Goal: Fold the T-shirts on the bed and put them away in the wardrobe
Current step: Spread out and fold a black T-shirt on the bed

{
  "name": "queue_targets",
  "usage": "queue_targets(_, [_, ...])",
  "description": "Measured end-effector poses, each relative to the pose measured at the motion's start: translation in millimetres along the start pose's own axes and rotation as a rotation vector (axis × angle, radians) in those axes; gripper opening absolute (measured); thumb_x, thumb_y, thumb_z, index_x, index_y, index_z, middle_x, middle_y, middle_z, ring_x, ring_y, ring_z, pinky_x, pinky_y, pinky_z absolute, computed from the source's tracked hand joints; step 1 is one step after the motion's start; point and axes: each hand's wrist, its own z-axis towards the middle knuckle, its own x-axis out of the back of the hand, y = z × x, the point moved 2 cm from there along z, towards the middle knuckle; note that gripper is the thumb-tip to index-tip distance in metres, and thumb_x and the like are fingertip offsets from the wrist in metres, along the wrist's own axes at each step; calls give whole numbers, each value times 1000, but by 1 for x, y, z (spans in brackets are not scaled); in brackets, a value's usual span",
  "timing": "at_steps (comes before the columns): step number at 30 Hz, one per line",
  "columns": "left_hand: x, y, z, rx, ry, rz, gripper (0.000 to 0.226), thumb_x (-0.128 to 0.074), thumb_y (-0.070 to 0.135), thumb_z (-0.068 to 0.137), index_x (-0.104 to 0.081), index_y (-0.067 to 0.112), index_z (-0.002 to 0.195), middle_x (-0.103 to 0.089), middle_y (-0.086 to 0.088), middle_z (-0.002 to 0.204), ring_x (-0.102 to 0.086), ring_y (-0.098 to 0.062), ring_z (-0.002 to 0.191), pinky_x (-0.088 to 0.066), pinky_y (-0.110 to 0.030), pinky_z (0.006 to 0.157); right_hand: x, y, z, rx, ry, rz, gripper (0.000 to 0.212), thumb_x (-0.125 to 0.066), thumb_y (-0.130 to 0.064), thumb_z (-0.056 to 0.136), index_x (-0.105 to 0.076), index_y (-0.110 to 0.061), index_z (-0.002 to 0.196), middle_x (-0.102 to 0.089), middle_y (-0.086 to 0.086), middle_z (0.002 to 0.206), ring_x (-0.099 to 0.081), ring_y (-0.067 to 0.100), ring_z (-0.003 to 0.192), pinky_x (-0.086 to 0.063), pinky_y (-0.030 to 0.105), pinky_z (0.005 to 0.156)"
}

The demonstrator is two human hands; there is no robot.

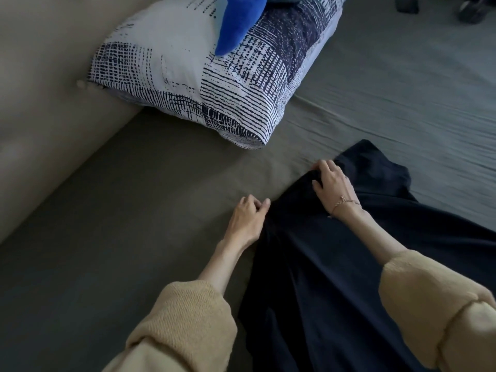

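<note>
From the head camera I see a dark navy T-shirt (335, 264) spread on the bed (134, 224), which is covered by an olive-green sheet; the garment runs from the bottom edge of the view up toward the middle right. My right hand (331, 185) sits at the far end of the T-shirt with its fingers curled round a bunched fold of the cloth, gripping it. A thin gold bracelet (345, 204) circles that wrist. My left hand (248, 217) lies at the left edge of the T-shirt, fingers curled and the thumb against the fabric's border; I cannot tell whether it has hold of the cloth or only touches it. Both forearms come out of rolled-up mustard knit sleeves (182, 318). Beyond the hands a pillow (204, 76) in a navy-and-white print rests against the beige padded headboard (45, 89), and a blue plush toy (239, 20) lies on the pillow
</note>
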Motion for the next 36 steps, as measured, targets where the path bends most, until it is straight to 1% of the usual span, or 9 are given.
queue_targets(4, [9, -19, -21, 110, -46, 48, 44, -38, 46, 98, -56, 8, 86, -63, -16, 105, -55, -30, 104, -39, -34, 89, 6, -16, -41, 114, -8, 107, 21, -56, -1, 80, -61, -9, 99, -52, 6, 102, -51, 24, 96, -46, 40, 80])
queue_targets(7, [12, -34, -44, 184, -143, -28, 48, -46, 51, 93, -58, 11, 68, -65, -10, 74, -63, -26, 74, -51, -34, 73, 3, -35, -77, 159, -224, 183, 17, -56, -3, 77, -63, -17, 82, -50, -5, 84, -53, 15, 73, -50, 36, 74])
queue_targets(10, [15, -40, -72, 280, -285, -59, 52, -51, 55, 89, -64, 7, 72, -64, -7, 63, -59, -17, 56, -50, -25, 54, 1, -52, -110, 96, -433, 225, 19, -56, -3, 78, -60, -23, 78, -52, -10, 75, -52, 7, 65, -48, 28, 73])
queue_targets(16, [15, -63, -125, 369, -549, 37, 54, -64, 57, 78, -65, 5, 92, -72, -8, 76, -68, -17, 67, -54, -27, 66, 4, -67, -177, -99, -682, 267, 15, -62, -19, 81, -56, -24, 69, -64, -7, 60, -58, 5, 49, -57, 46, 73])
queue_targets(20, [5, -69, -163, 371, -591, 0, 25, -64, 37, 86, -61, 12, 86, -73, -3, 78, -65, -10, 69, -47, -24, 67, 17, -85, -238, -153, -811, 244, 33, -70, -49, 75, -54, -21, 66, -66, -3, 58, -59, 8, 50, -57, 38, 67])
queue_targets(22, [2, -70, -180, 384, -542, -141, 14, -54, 22, 94, -56, 14, 83, -71, 1, 71, -61, -8, 68, -43, -23, 66, 22, -94, -266, -143, -801, 96, 45, -68, -62, 69, -53, -20, 73, -67, -2, 69, -60, 13, 62, -47, 28, 54])
queue_targets(25, [0, -73, -198, 434, -448, -436, 15, -41, 14, 99, -52, 13, 89, -63, -3, 77, -61, -9, 67, -45, -22, 67, 25, -105, -297, -47, -595, -169, 54, -63, -67, 69, -40, -22, 88, -51, -9, 82, -59, 20, 83, -34, 28, 62])
queue_targets(29, [4, -80, -209, 431, -183, -575, 10, -44, 11, 99, -48, 11, 91, -52, -3, 71, -57, -5, 46, -44, -16, 48, 22, -120, -328, -223, -469, -46, 50, -54, -65, 80, -42, -17, 88, -56, -2, 86, -59, 22, 89, -39, 29, 68])
queue_targets(36, [0, -87, -226, 418, -366, -488, 15, -58, 18, 92, -53, 20, 78, -56, 5, 82, -51, -7, 75, -38, -24, 70, 10, -138, -354, -359, -487, -109, 61, -59, -70, 72, -57, -17, 104, -61, -1, 106, -60, 21, 100, -40, 30, 70])
